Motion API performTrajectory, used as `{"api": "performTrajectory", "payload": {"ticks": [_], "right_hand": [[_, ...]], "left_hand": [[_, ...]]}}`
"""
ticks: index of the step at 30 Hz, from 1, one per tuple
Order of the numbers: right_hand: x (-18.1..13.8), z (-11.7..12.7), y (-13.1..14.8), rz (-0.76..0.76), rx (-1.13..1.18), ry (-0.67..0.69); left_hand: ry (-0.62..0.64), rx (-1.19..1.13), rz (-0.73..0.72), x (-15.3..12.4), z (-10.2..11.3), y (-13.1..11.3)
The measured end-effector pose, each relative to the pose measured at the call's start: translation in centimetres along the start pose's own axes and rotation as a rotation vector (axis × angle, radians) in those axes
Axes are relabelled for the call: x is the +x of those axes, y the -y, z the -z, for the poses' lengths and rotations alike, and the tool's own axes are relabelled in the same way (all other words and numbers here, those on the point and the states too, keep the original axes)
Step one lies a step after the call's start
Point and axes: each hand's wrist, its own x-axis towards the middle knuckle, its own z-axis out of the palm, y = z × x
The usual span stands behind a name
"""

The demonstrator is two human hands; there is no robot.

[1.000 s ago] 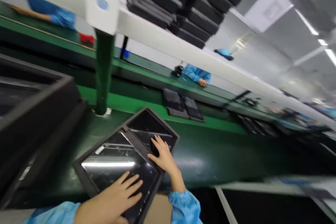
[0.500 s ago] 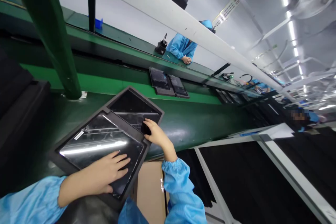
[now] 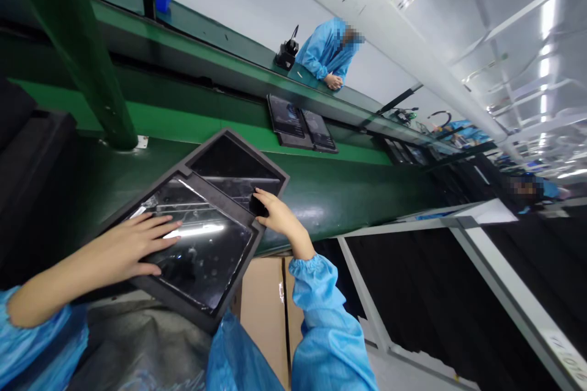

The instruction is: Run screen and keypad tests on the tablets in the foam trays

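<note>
A dark two-compartment tray (image 3: 270,176) lies at the near edge of the green conveyor belt (image 3: 348,195). In its near compartment sits a glossy black panel (image 3: 204,250) wrapped in clear film. My left hand (image 3: 131,247) lies flat on that panel, fingers stretched out. My right hand (image 3: 275,217) rests at the tray's right edge over the far compartment, with the fingers curled onto a small black object (image 3: 257,204) that I cannot name.
A green post (image 3: 87,67) rises from the belt at left, beside a stack of dark trays (image 3: 32,183). Another tray with panels (image 3: 300,128) lies farther along the belt. A person in blue (image 3: 328,52) works across the line. Cardboard boxes (image 3: 266,305) stand below.
My left hand slid leftward across the panel toward its far-left corner. My right hand stayed at the tray's right edge. The view swung right and up.
</note>
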Motion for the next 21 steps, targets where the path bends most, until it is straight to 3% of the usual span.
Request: {"api": "performTrajectory", "payload": {"ticks": [3, 7, 12, 17, 21], "right_hand": [[0.5, -1.1, 0.3, -0.018, -0.051, -0.093], [1.4, -2.2, 0.8, -0.056, -0.119, -0.226], [3.3, -3.0, 0.8, -0.153, -0.181, -0.357], [6.5, -2.8, 0.4, -0.292, -0.234, -0.441], [9.3, -2.0, -0.2, -0.416, -0.285, -0.497]], "left_hand": [[-0.131, 0.042, 0.096, -1.6, -0.5, 1.7], [-0.282, 0.123, 0.215, -2.6, -0.2, 1.1], [-0.458, 0.04, 0.58, -3.7, -0.6, -0.2], [-0.473, -0.054, 0.625, -5.0, -2.6, 0.1], [-0.497, -0.075, 0.609, -5.2, -2.9, 0.1]]}}
